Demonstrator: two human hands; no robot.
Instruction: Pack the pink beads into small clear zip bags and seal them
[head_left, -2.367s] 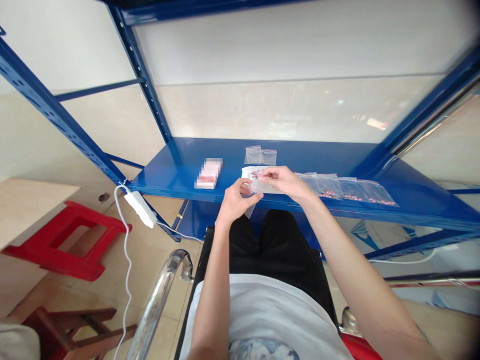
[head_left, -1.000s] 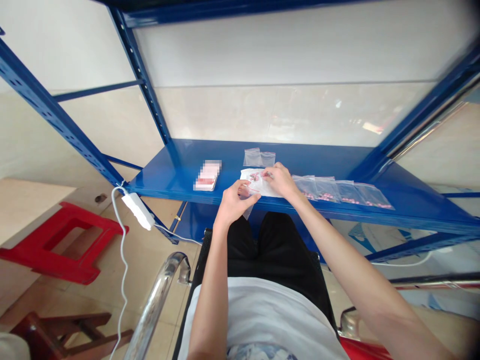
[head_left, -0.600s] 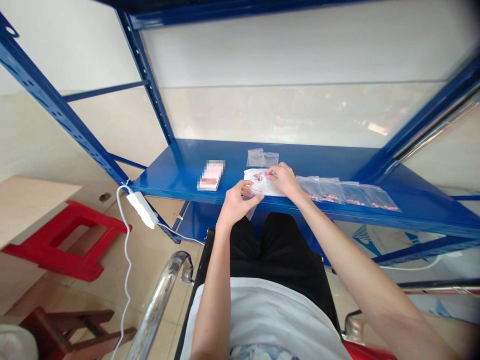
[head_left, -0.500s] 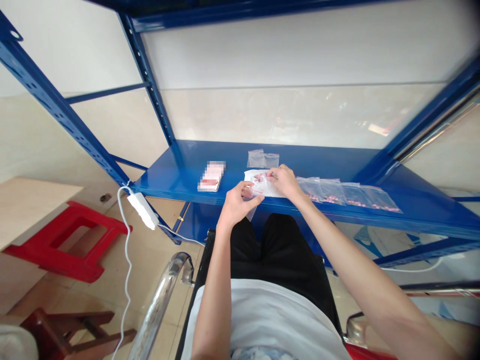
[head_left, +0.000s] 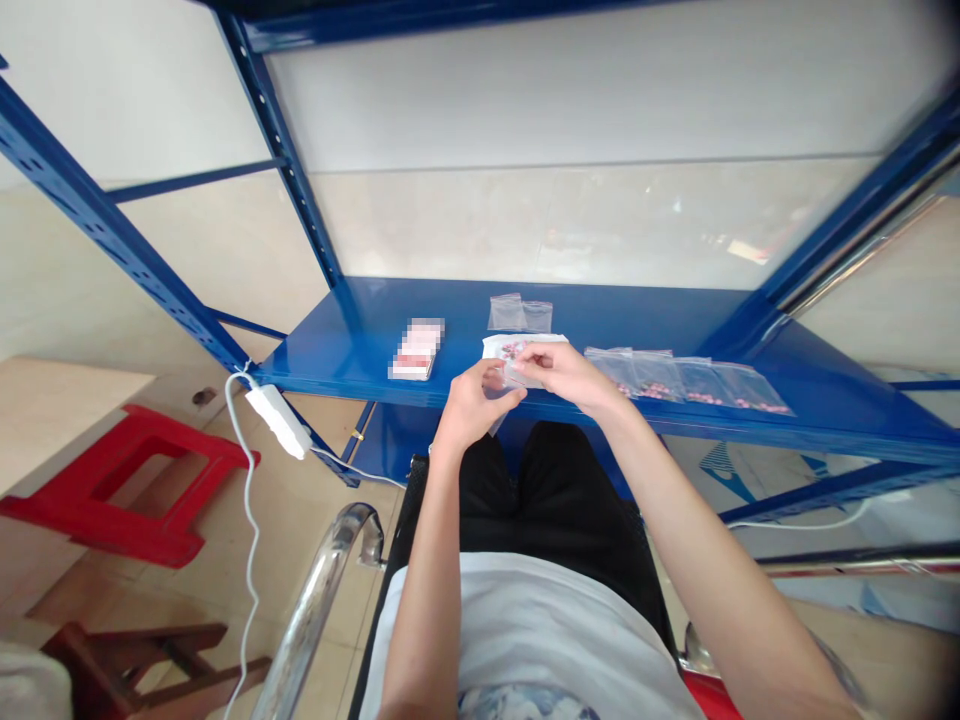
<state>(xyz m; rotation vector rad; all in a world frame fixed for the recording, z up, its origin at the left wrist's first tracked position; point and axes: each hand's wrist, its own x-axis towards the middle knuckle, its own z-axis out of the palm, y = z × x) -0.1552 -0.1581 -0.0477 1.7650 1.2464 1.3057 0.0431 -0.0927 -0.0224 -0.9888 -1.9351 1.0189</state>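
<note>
Our left hand (head_left: pixel 476 400) and right hand (head_left: pixel 562 370) pinch a bag (head_left: pixel 510 375) above the paper (head_left: pixel 529 343), four filled bags (head_left: pixel 686 380) lying at 3 o'clock, two empty bags (head_left: pixel 519 314) at 12 o'clock.

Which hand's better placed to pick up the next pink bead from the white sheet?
Right, probably: the fingers of the right hand sit beside the pink beads on the white sheet, while the left hand seems occupied with a clear plastic bag.
</note>
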